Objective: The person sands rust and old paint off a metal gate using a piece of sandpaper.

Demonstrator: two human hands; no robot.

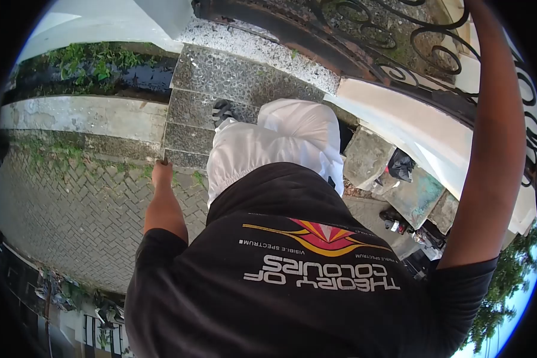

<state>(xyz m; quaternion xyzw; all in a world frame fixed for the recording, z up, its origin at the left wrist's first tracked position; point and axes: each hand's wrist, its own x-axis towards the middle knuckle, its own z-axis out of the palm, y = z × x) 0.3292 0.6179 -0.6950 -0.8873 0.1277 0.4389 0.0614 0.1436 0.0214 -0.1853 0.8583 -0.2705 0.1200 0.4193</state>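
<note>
My left hand (pixel 161 173) hangs low at the left, over the edge between the paving and the stone steps. Its fingers are curled closed, and a small dark tip shows at them, too small to name. My right arm (pixel 500 137) stretches up along the right side toward a dark metal gate (pixel 400 74) with scroll bars. The right hand itself lies beyond the top edge of the view, so what it touches is hidden. Below me are white trousers (pixel 262 149) and a dark sandal (pixel 222 112) on the pebbled steps (pixel 191 110).
A ditch with green plants (pixel 95 65) runs behind a low concrete wall (pixel 83 113). Brick paving (pixel 71 203) spreads at the left. Right of the steps are concrete slabs (pixel 364 158), a black plastic bag (pixel 401 164) and a white wall (pixel 435 140).
</note>
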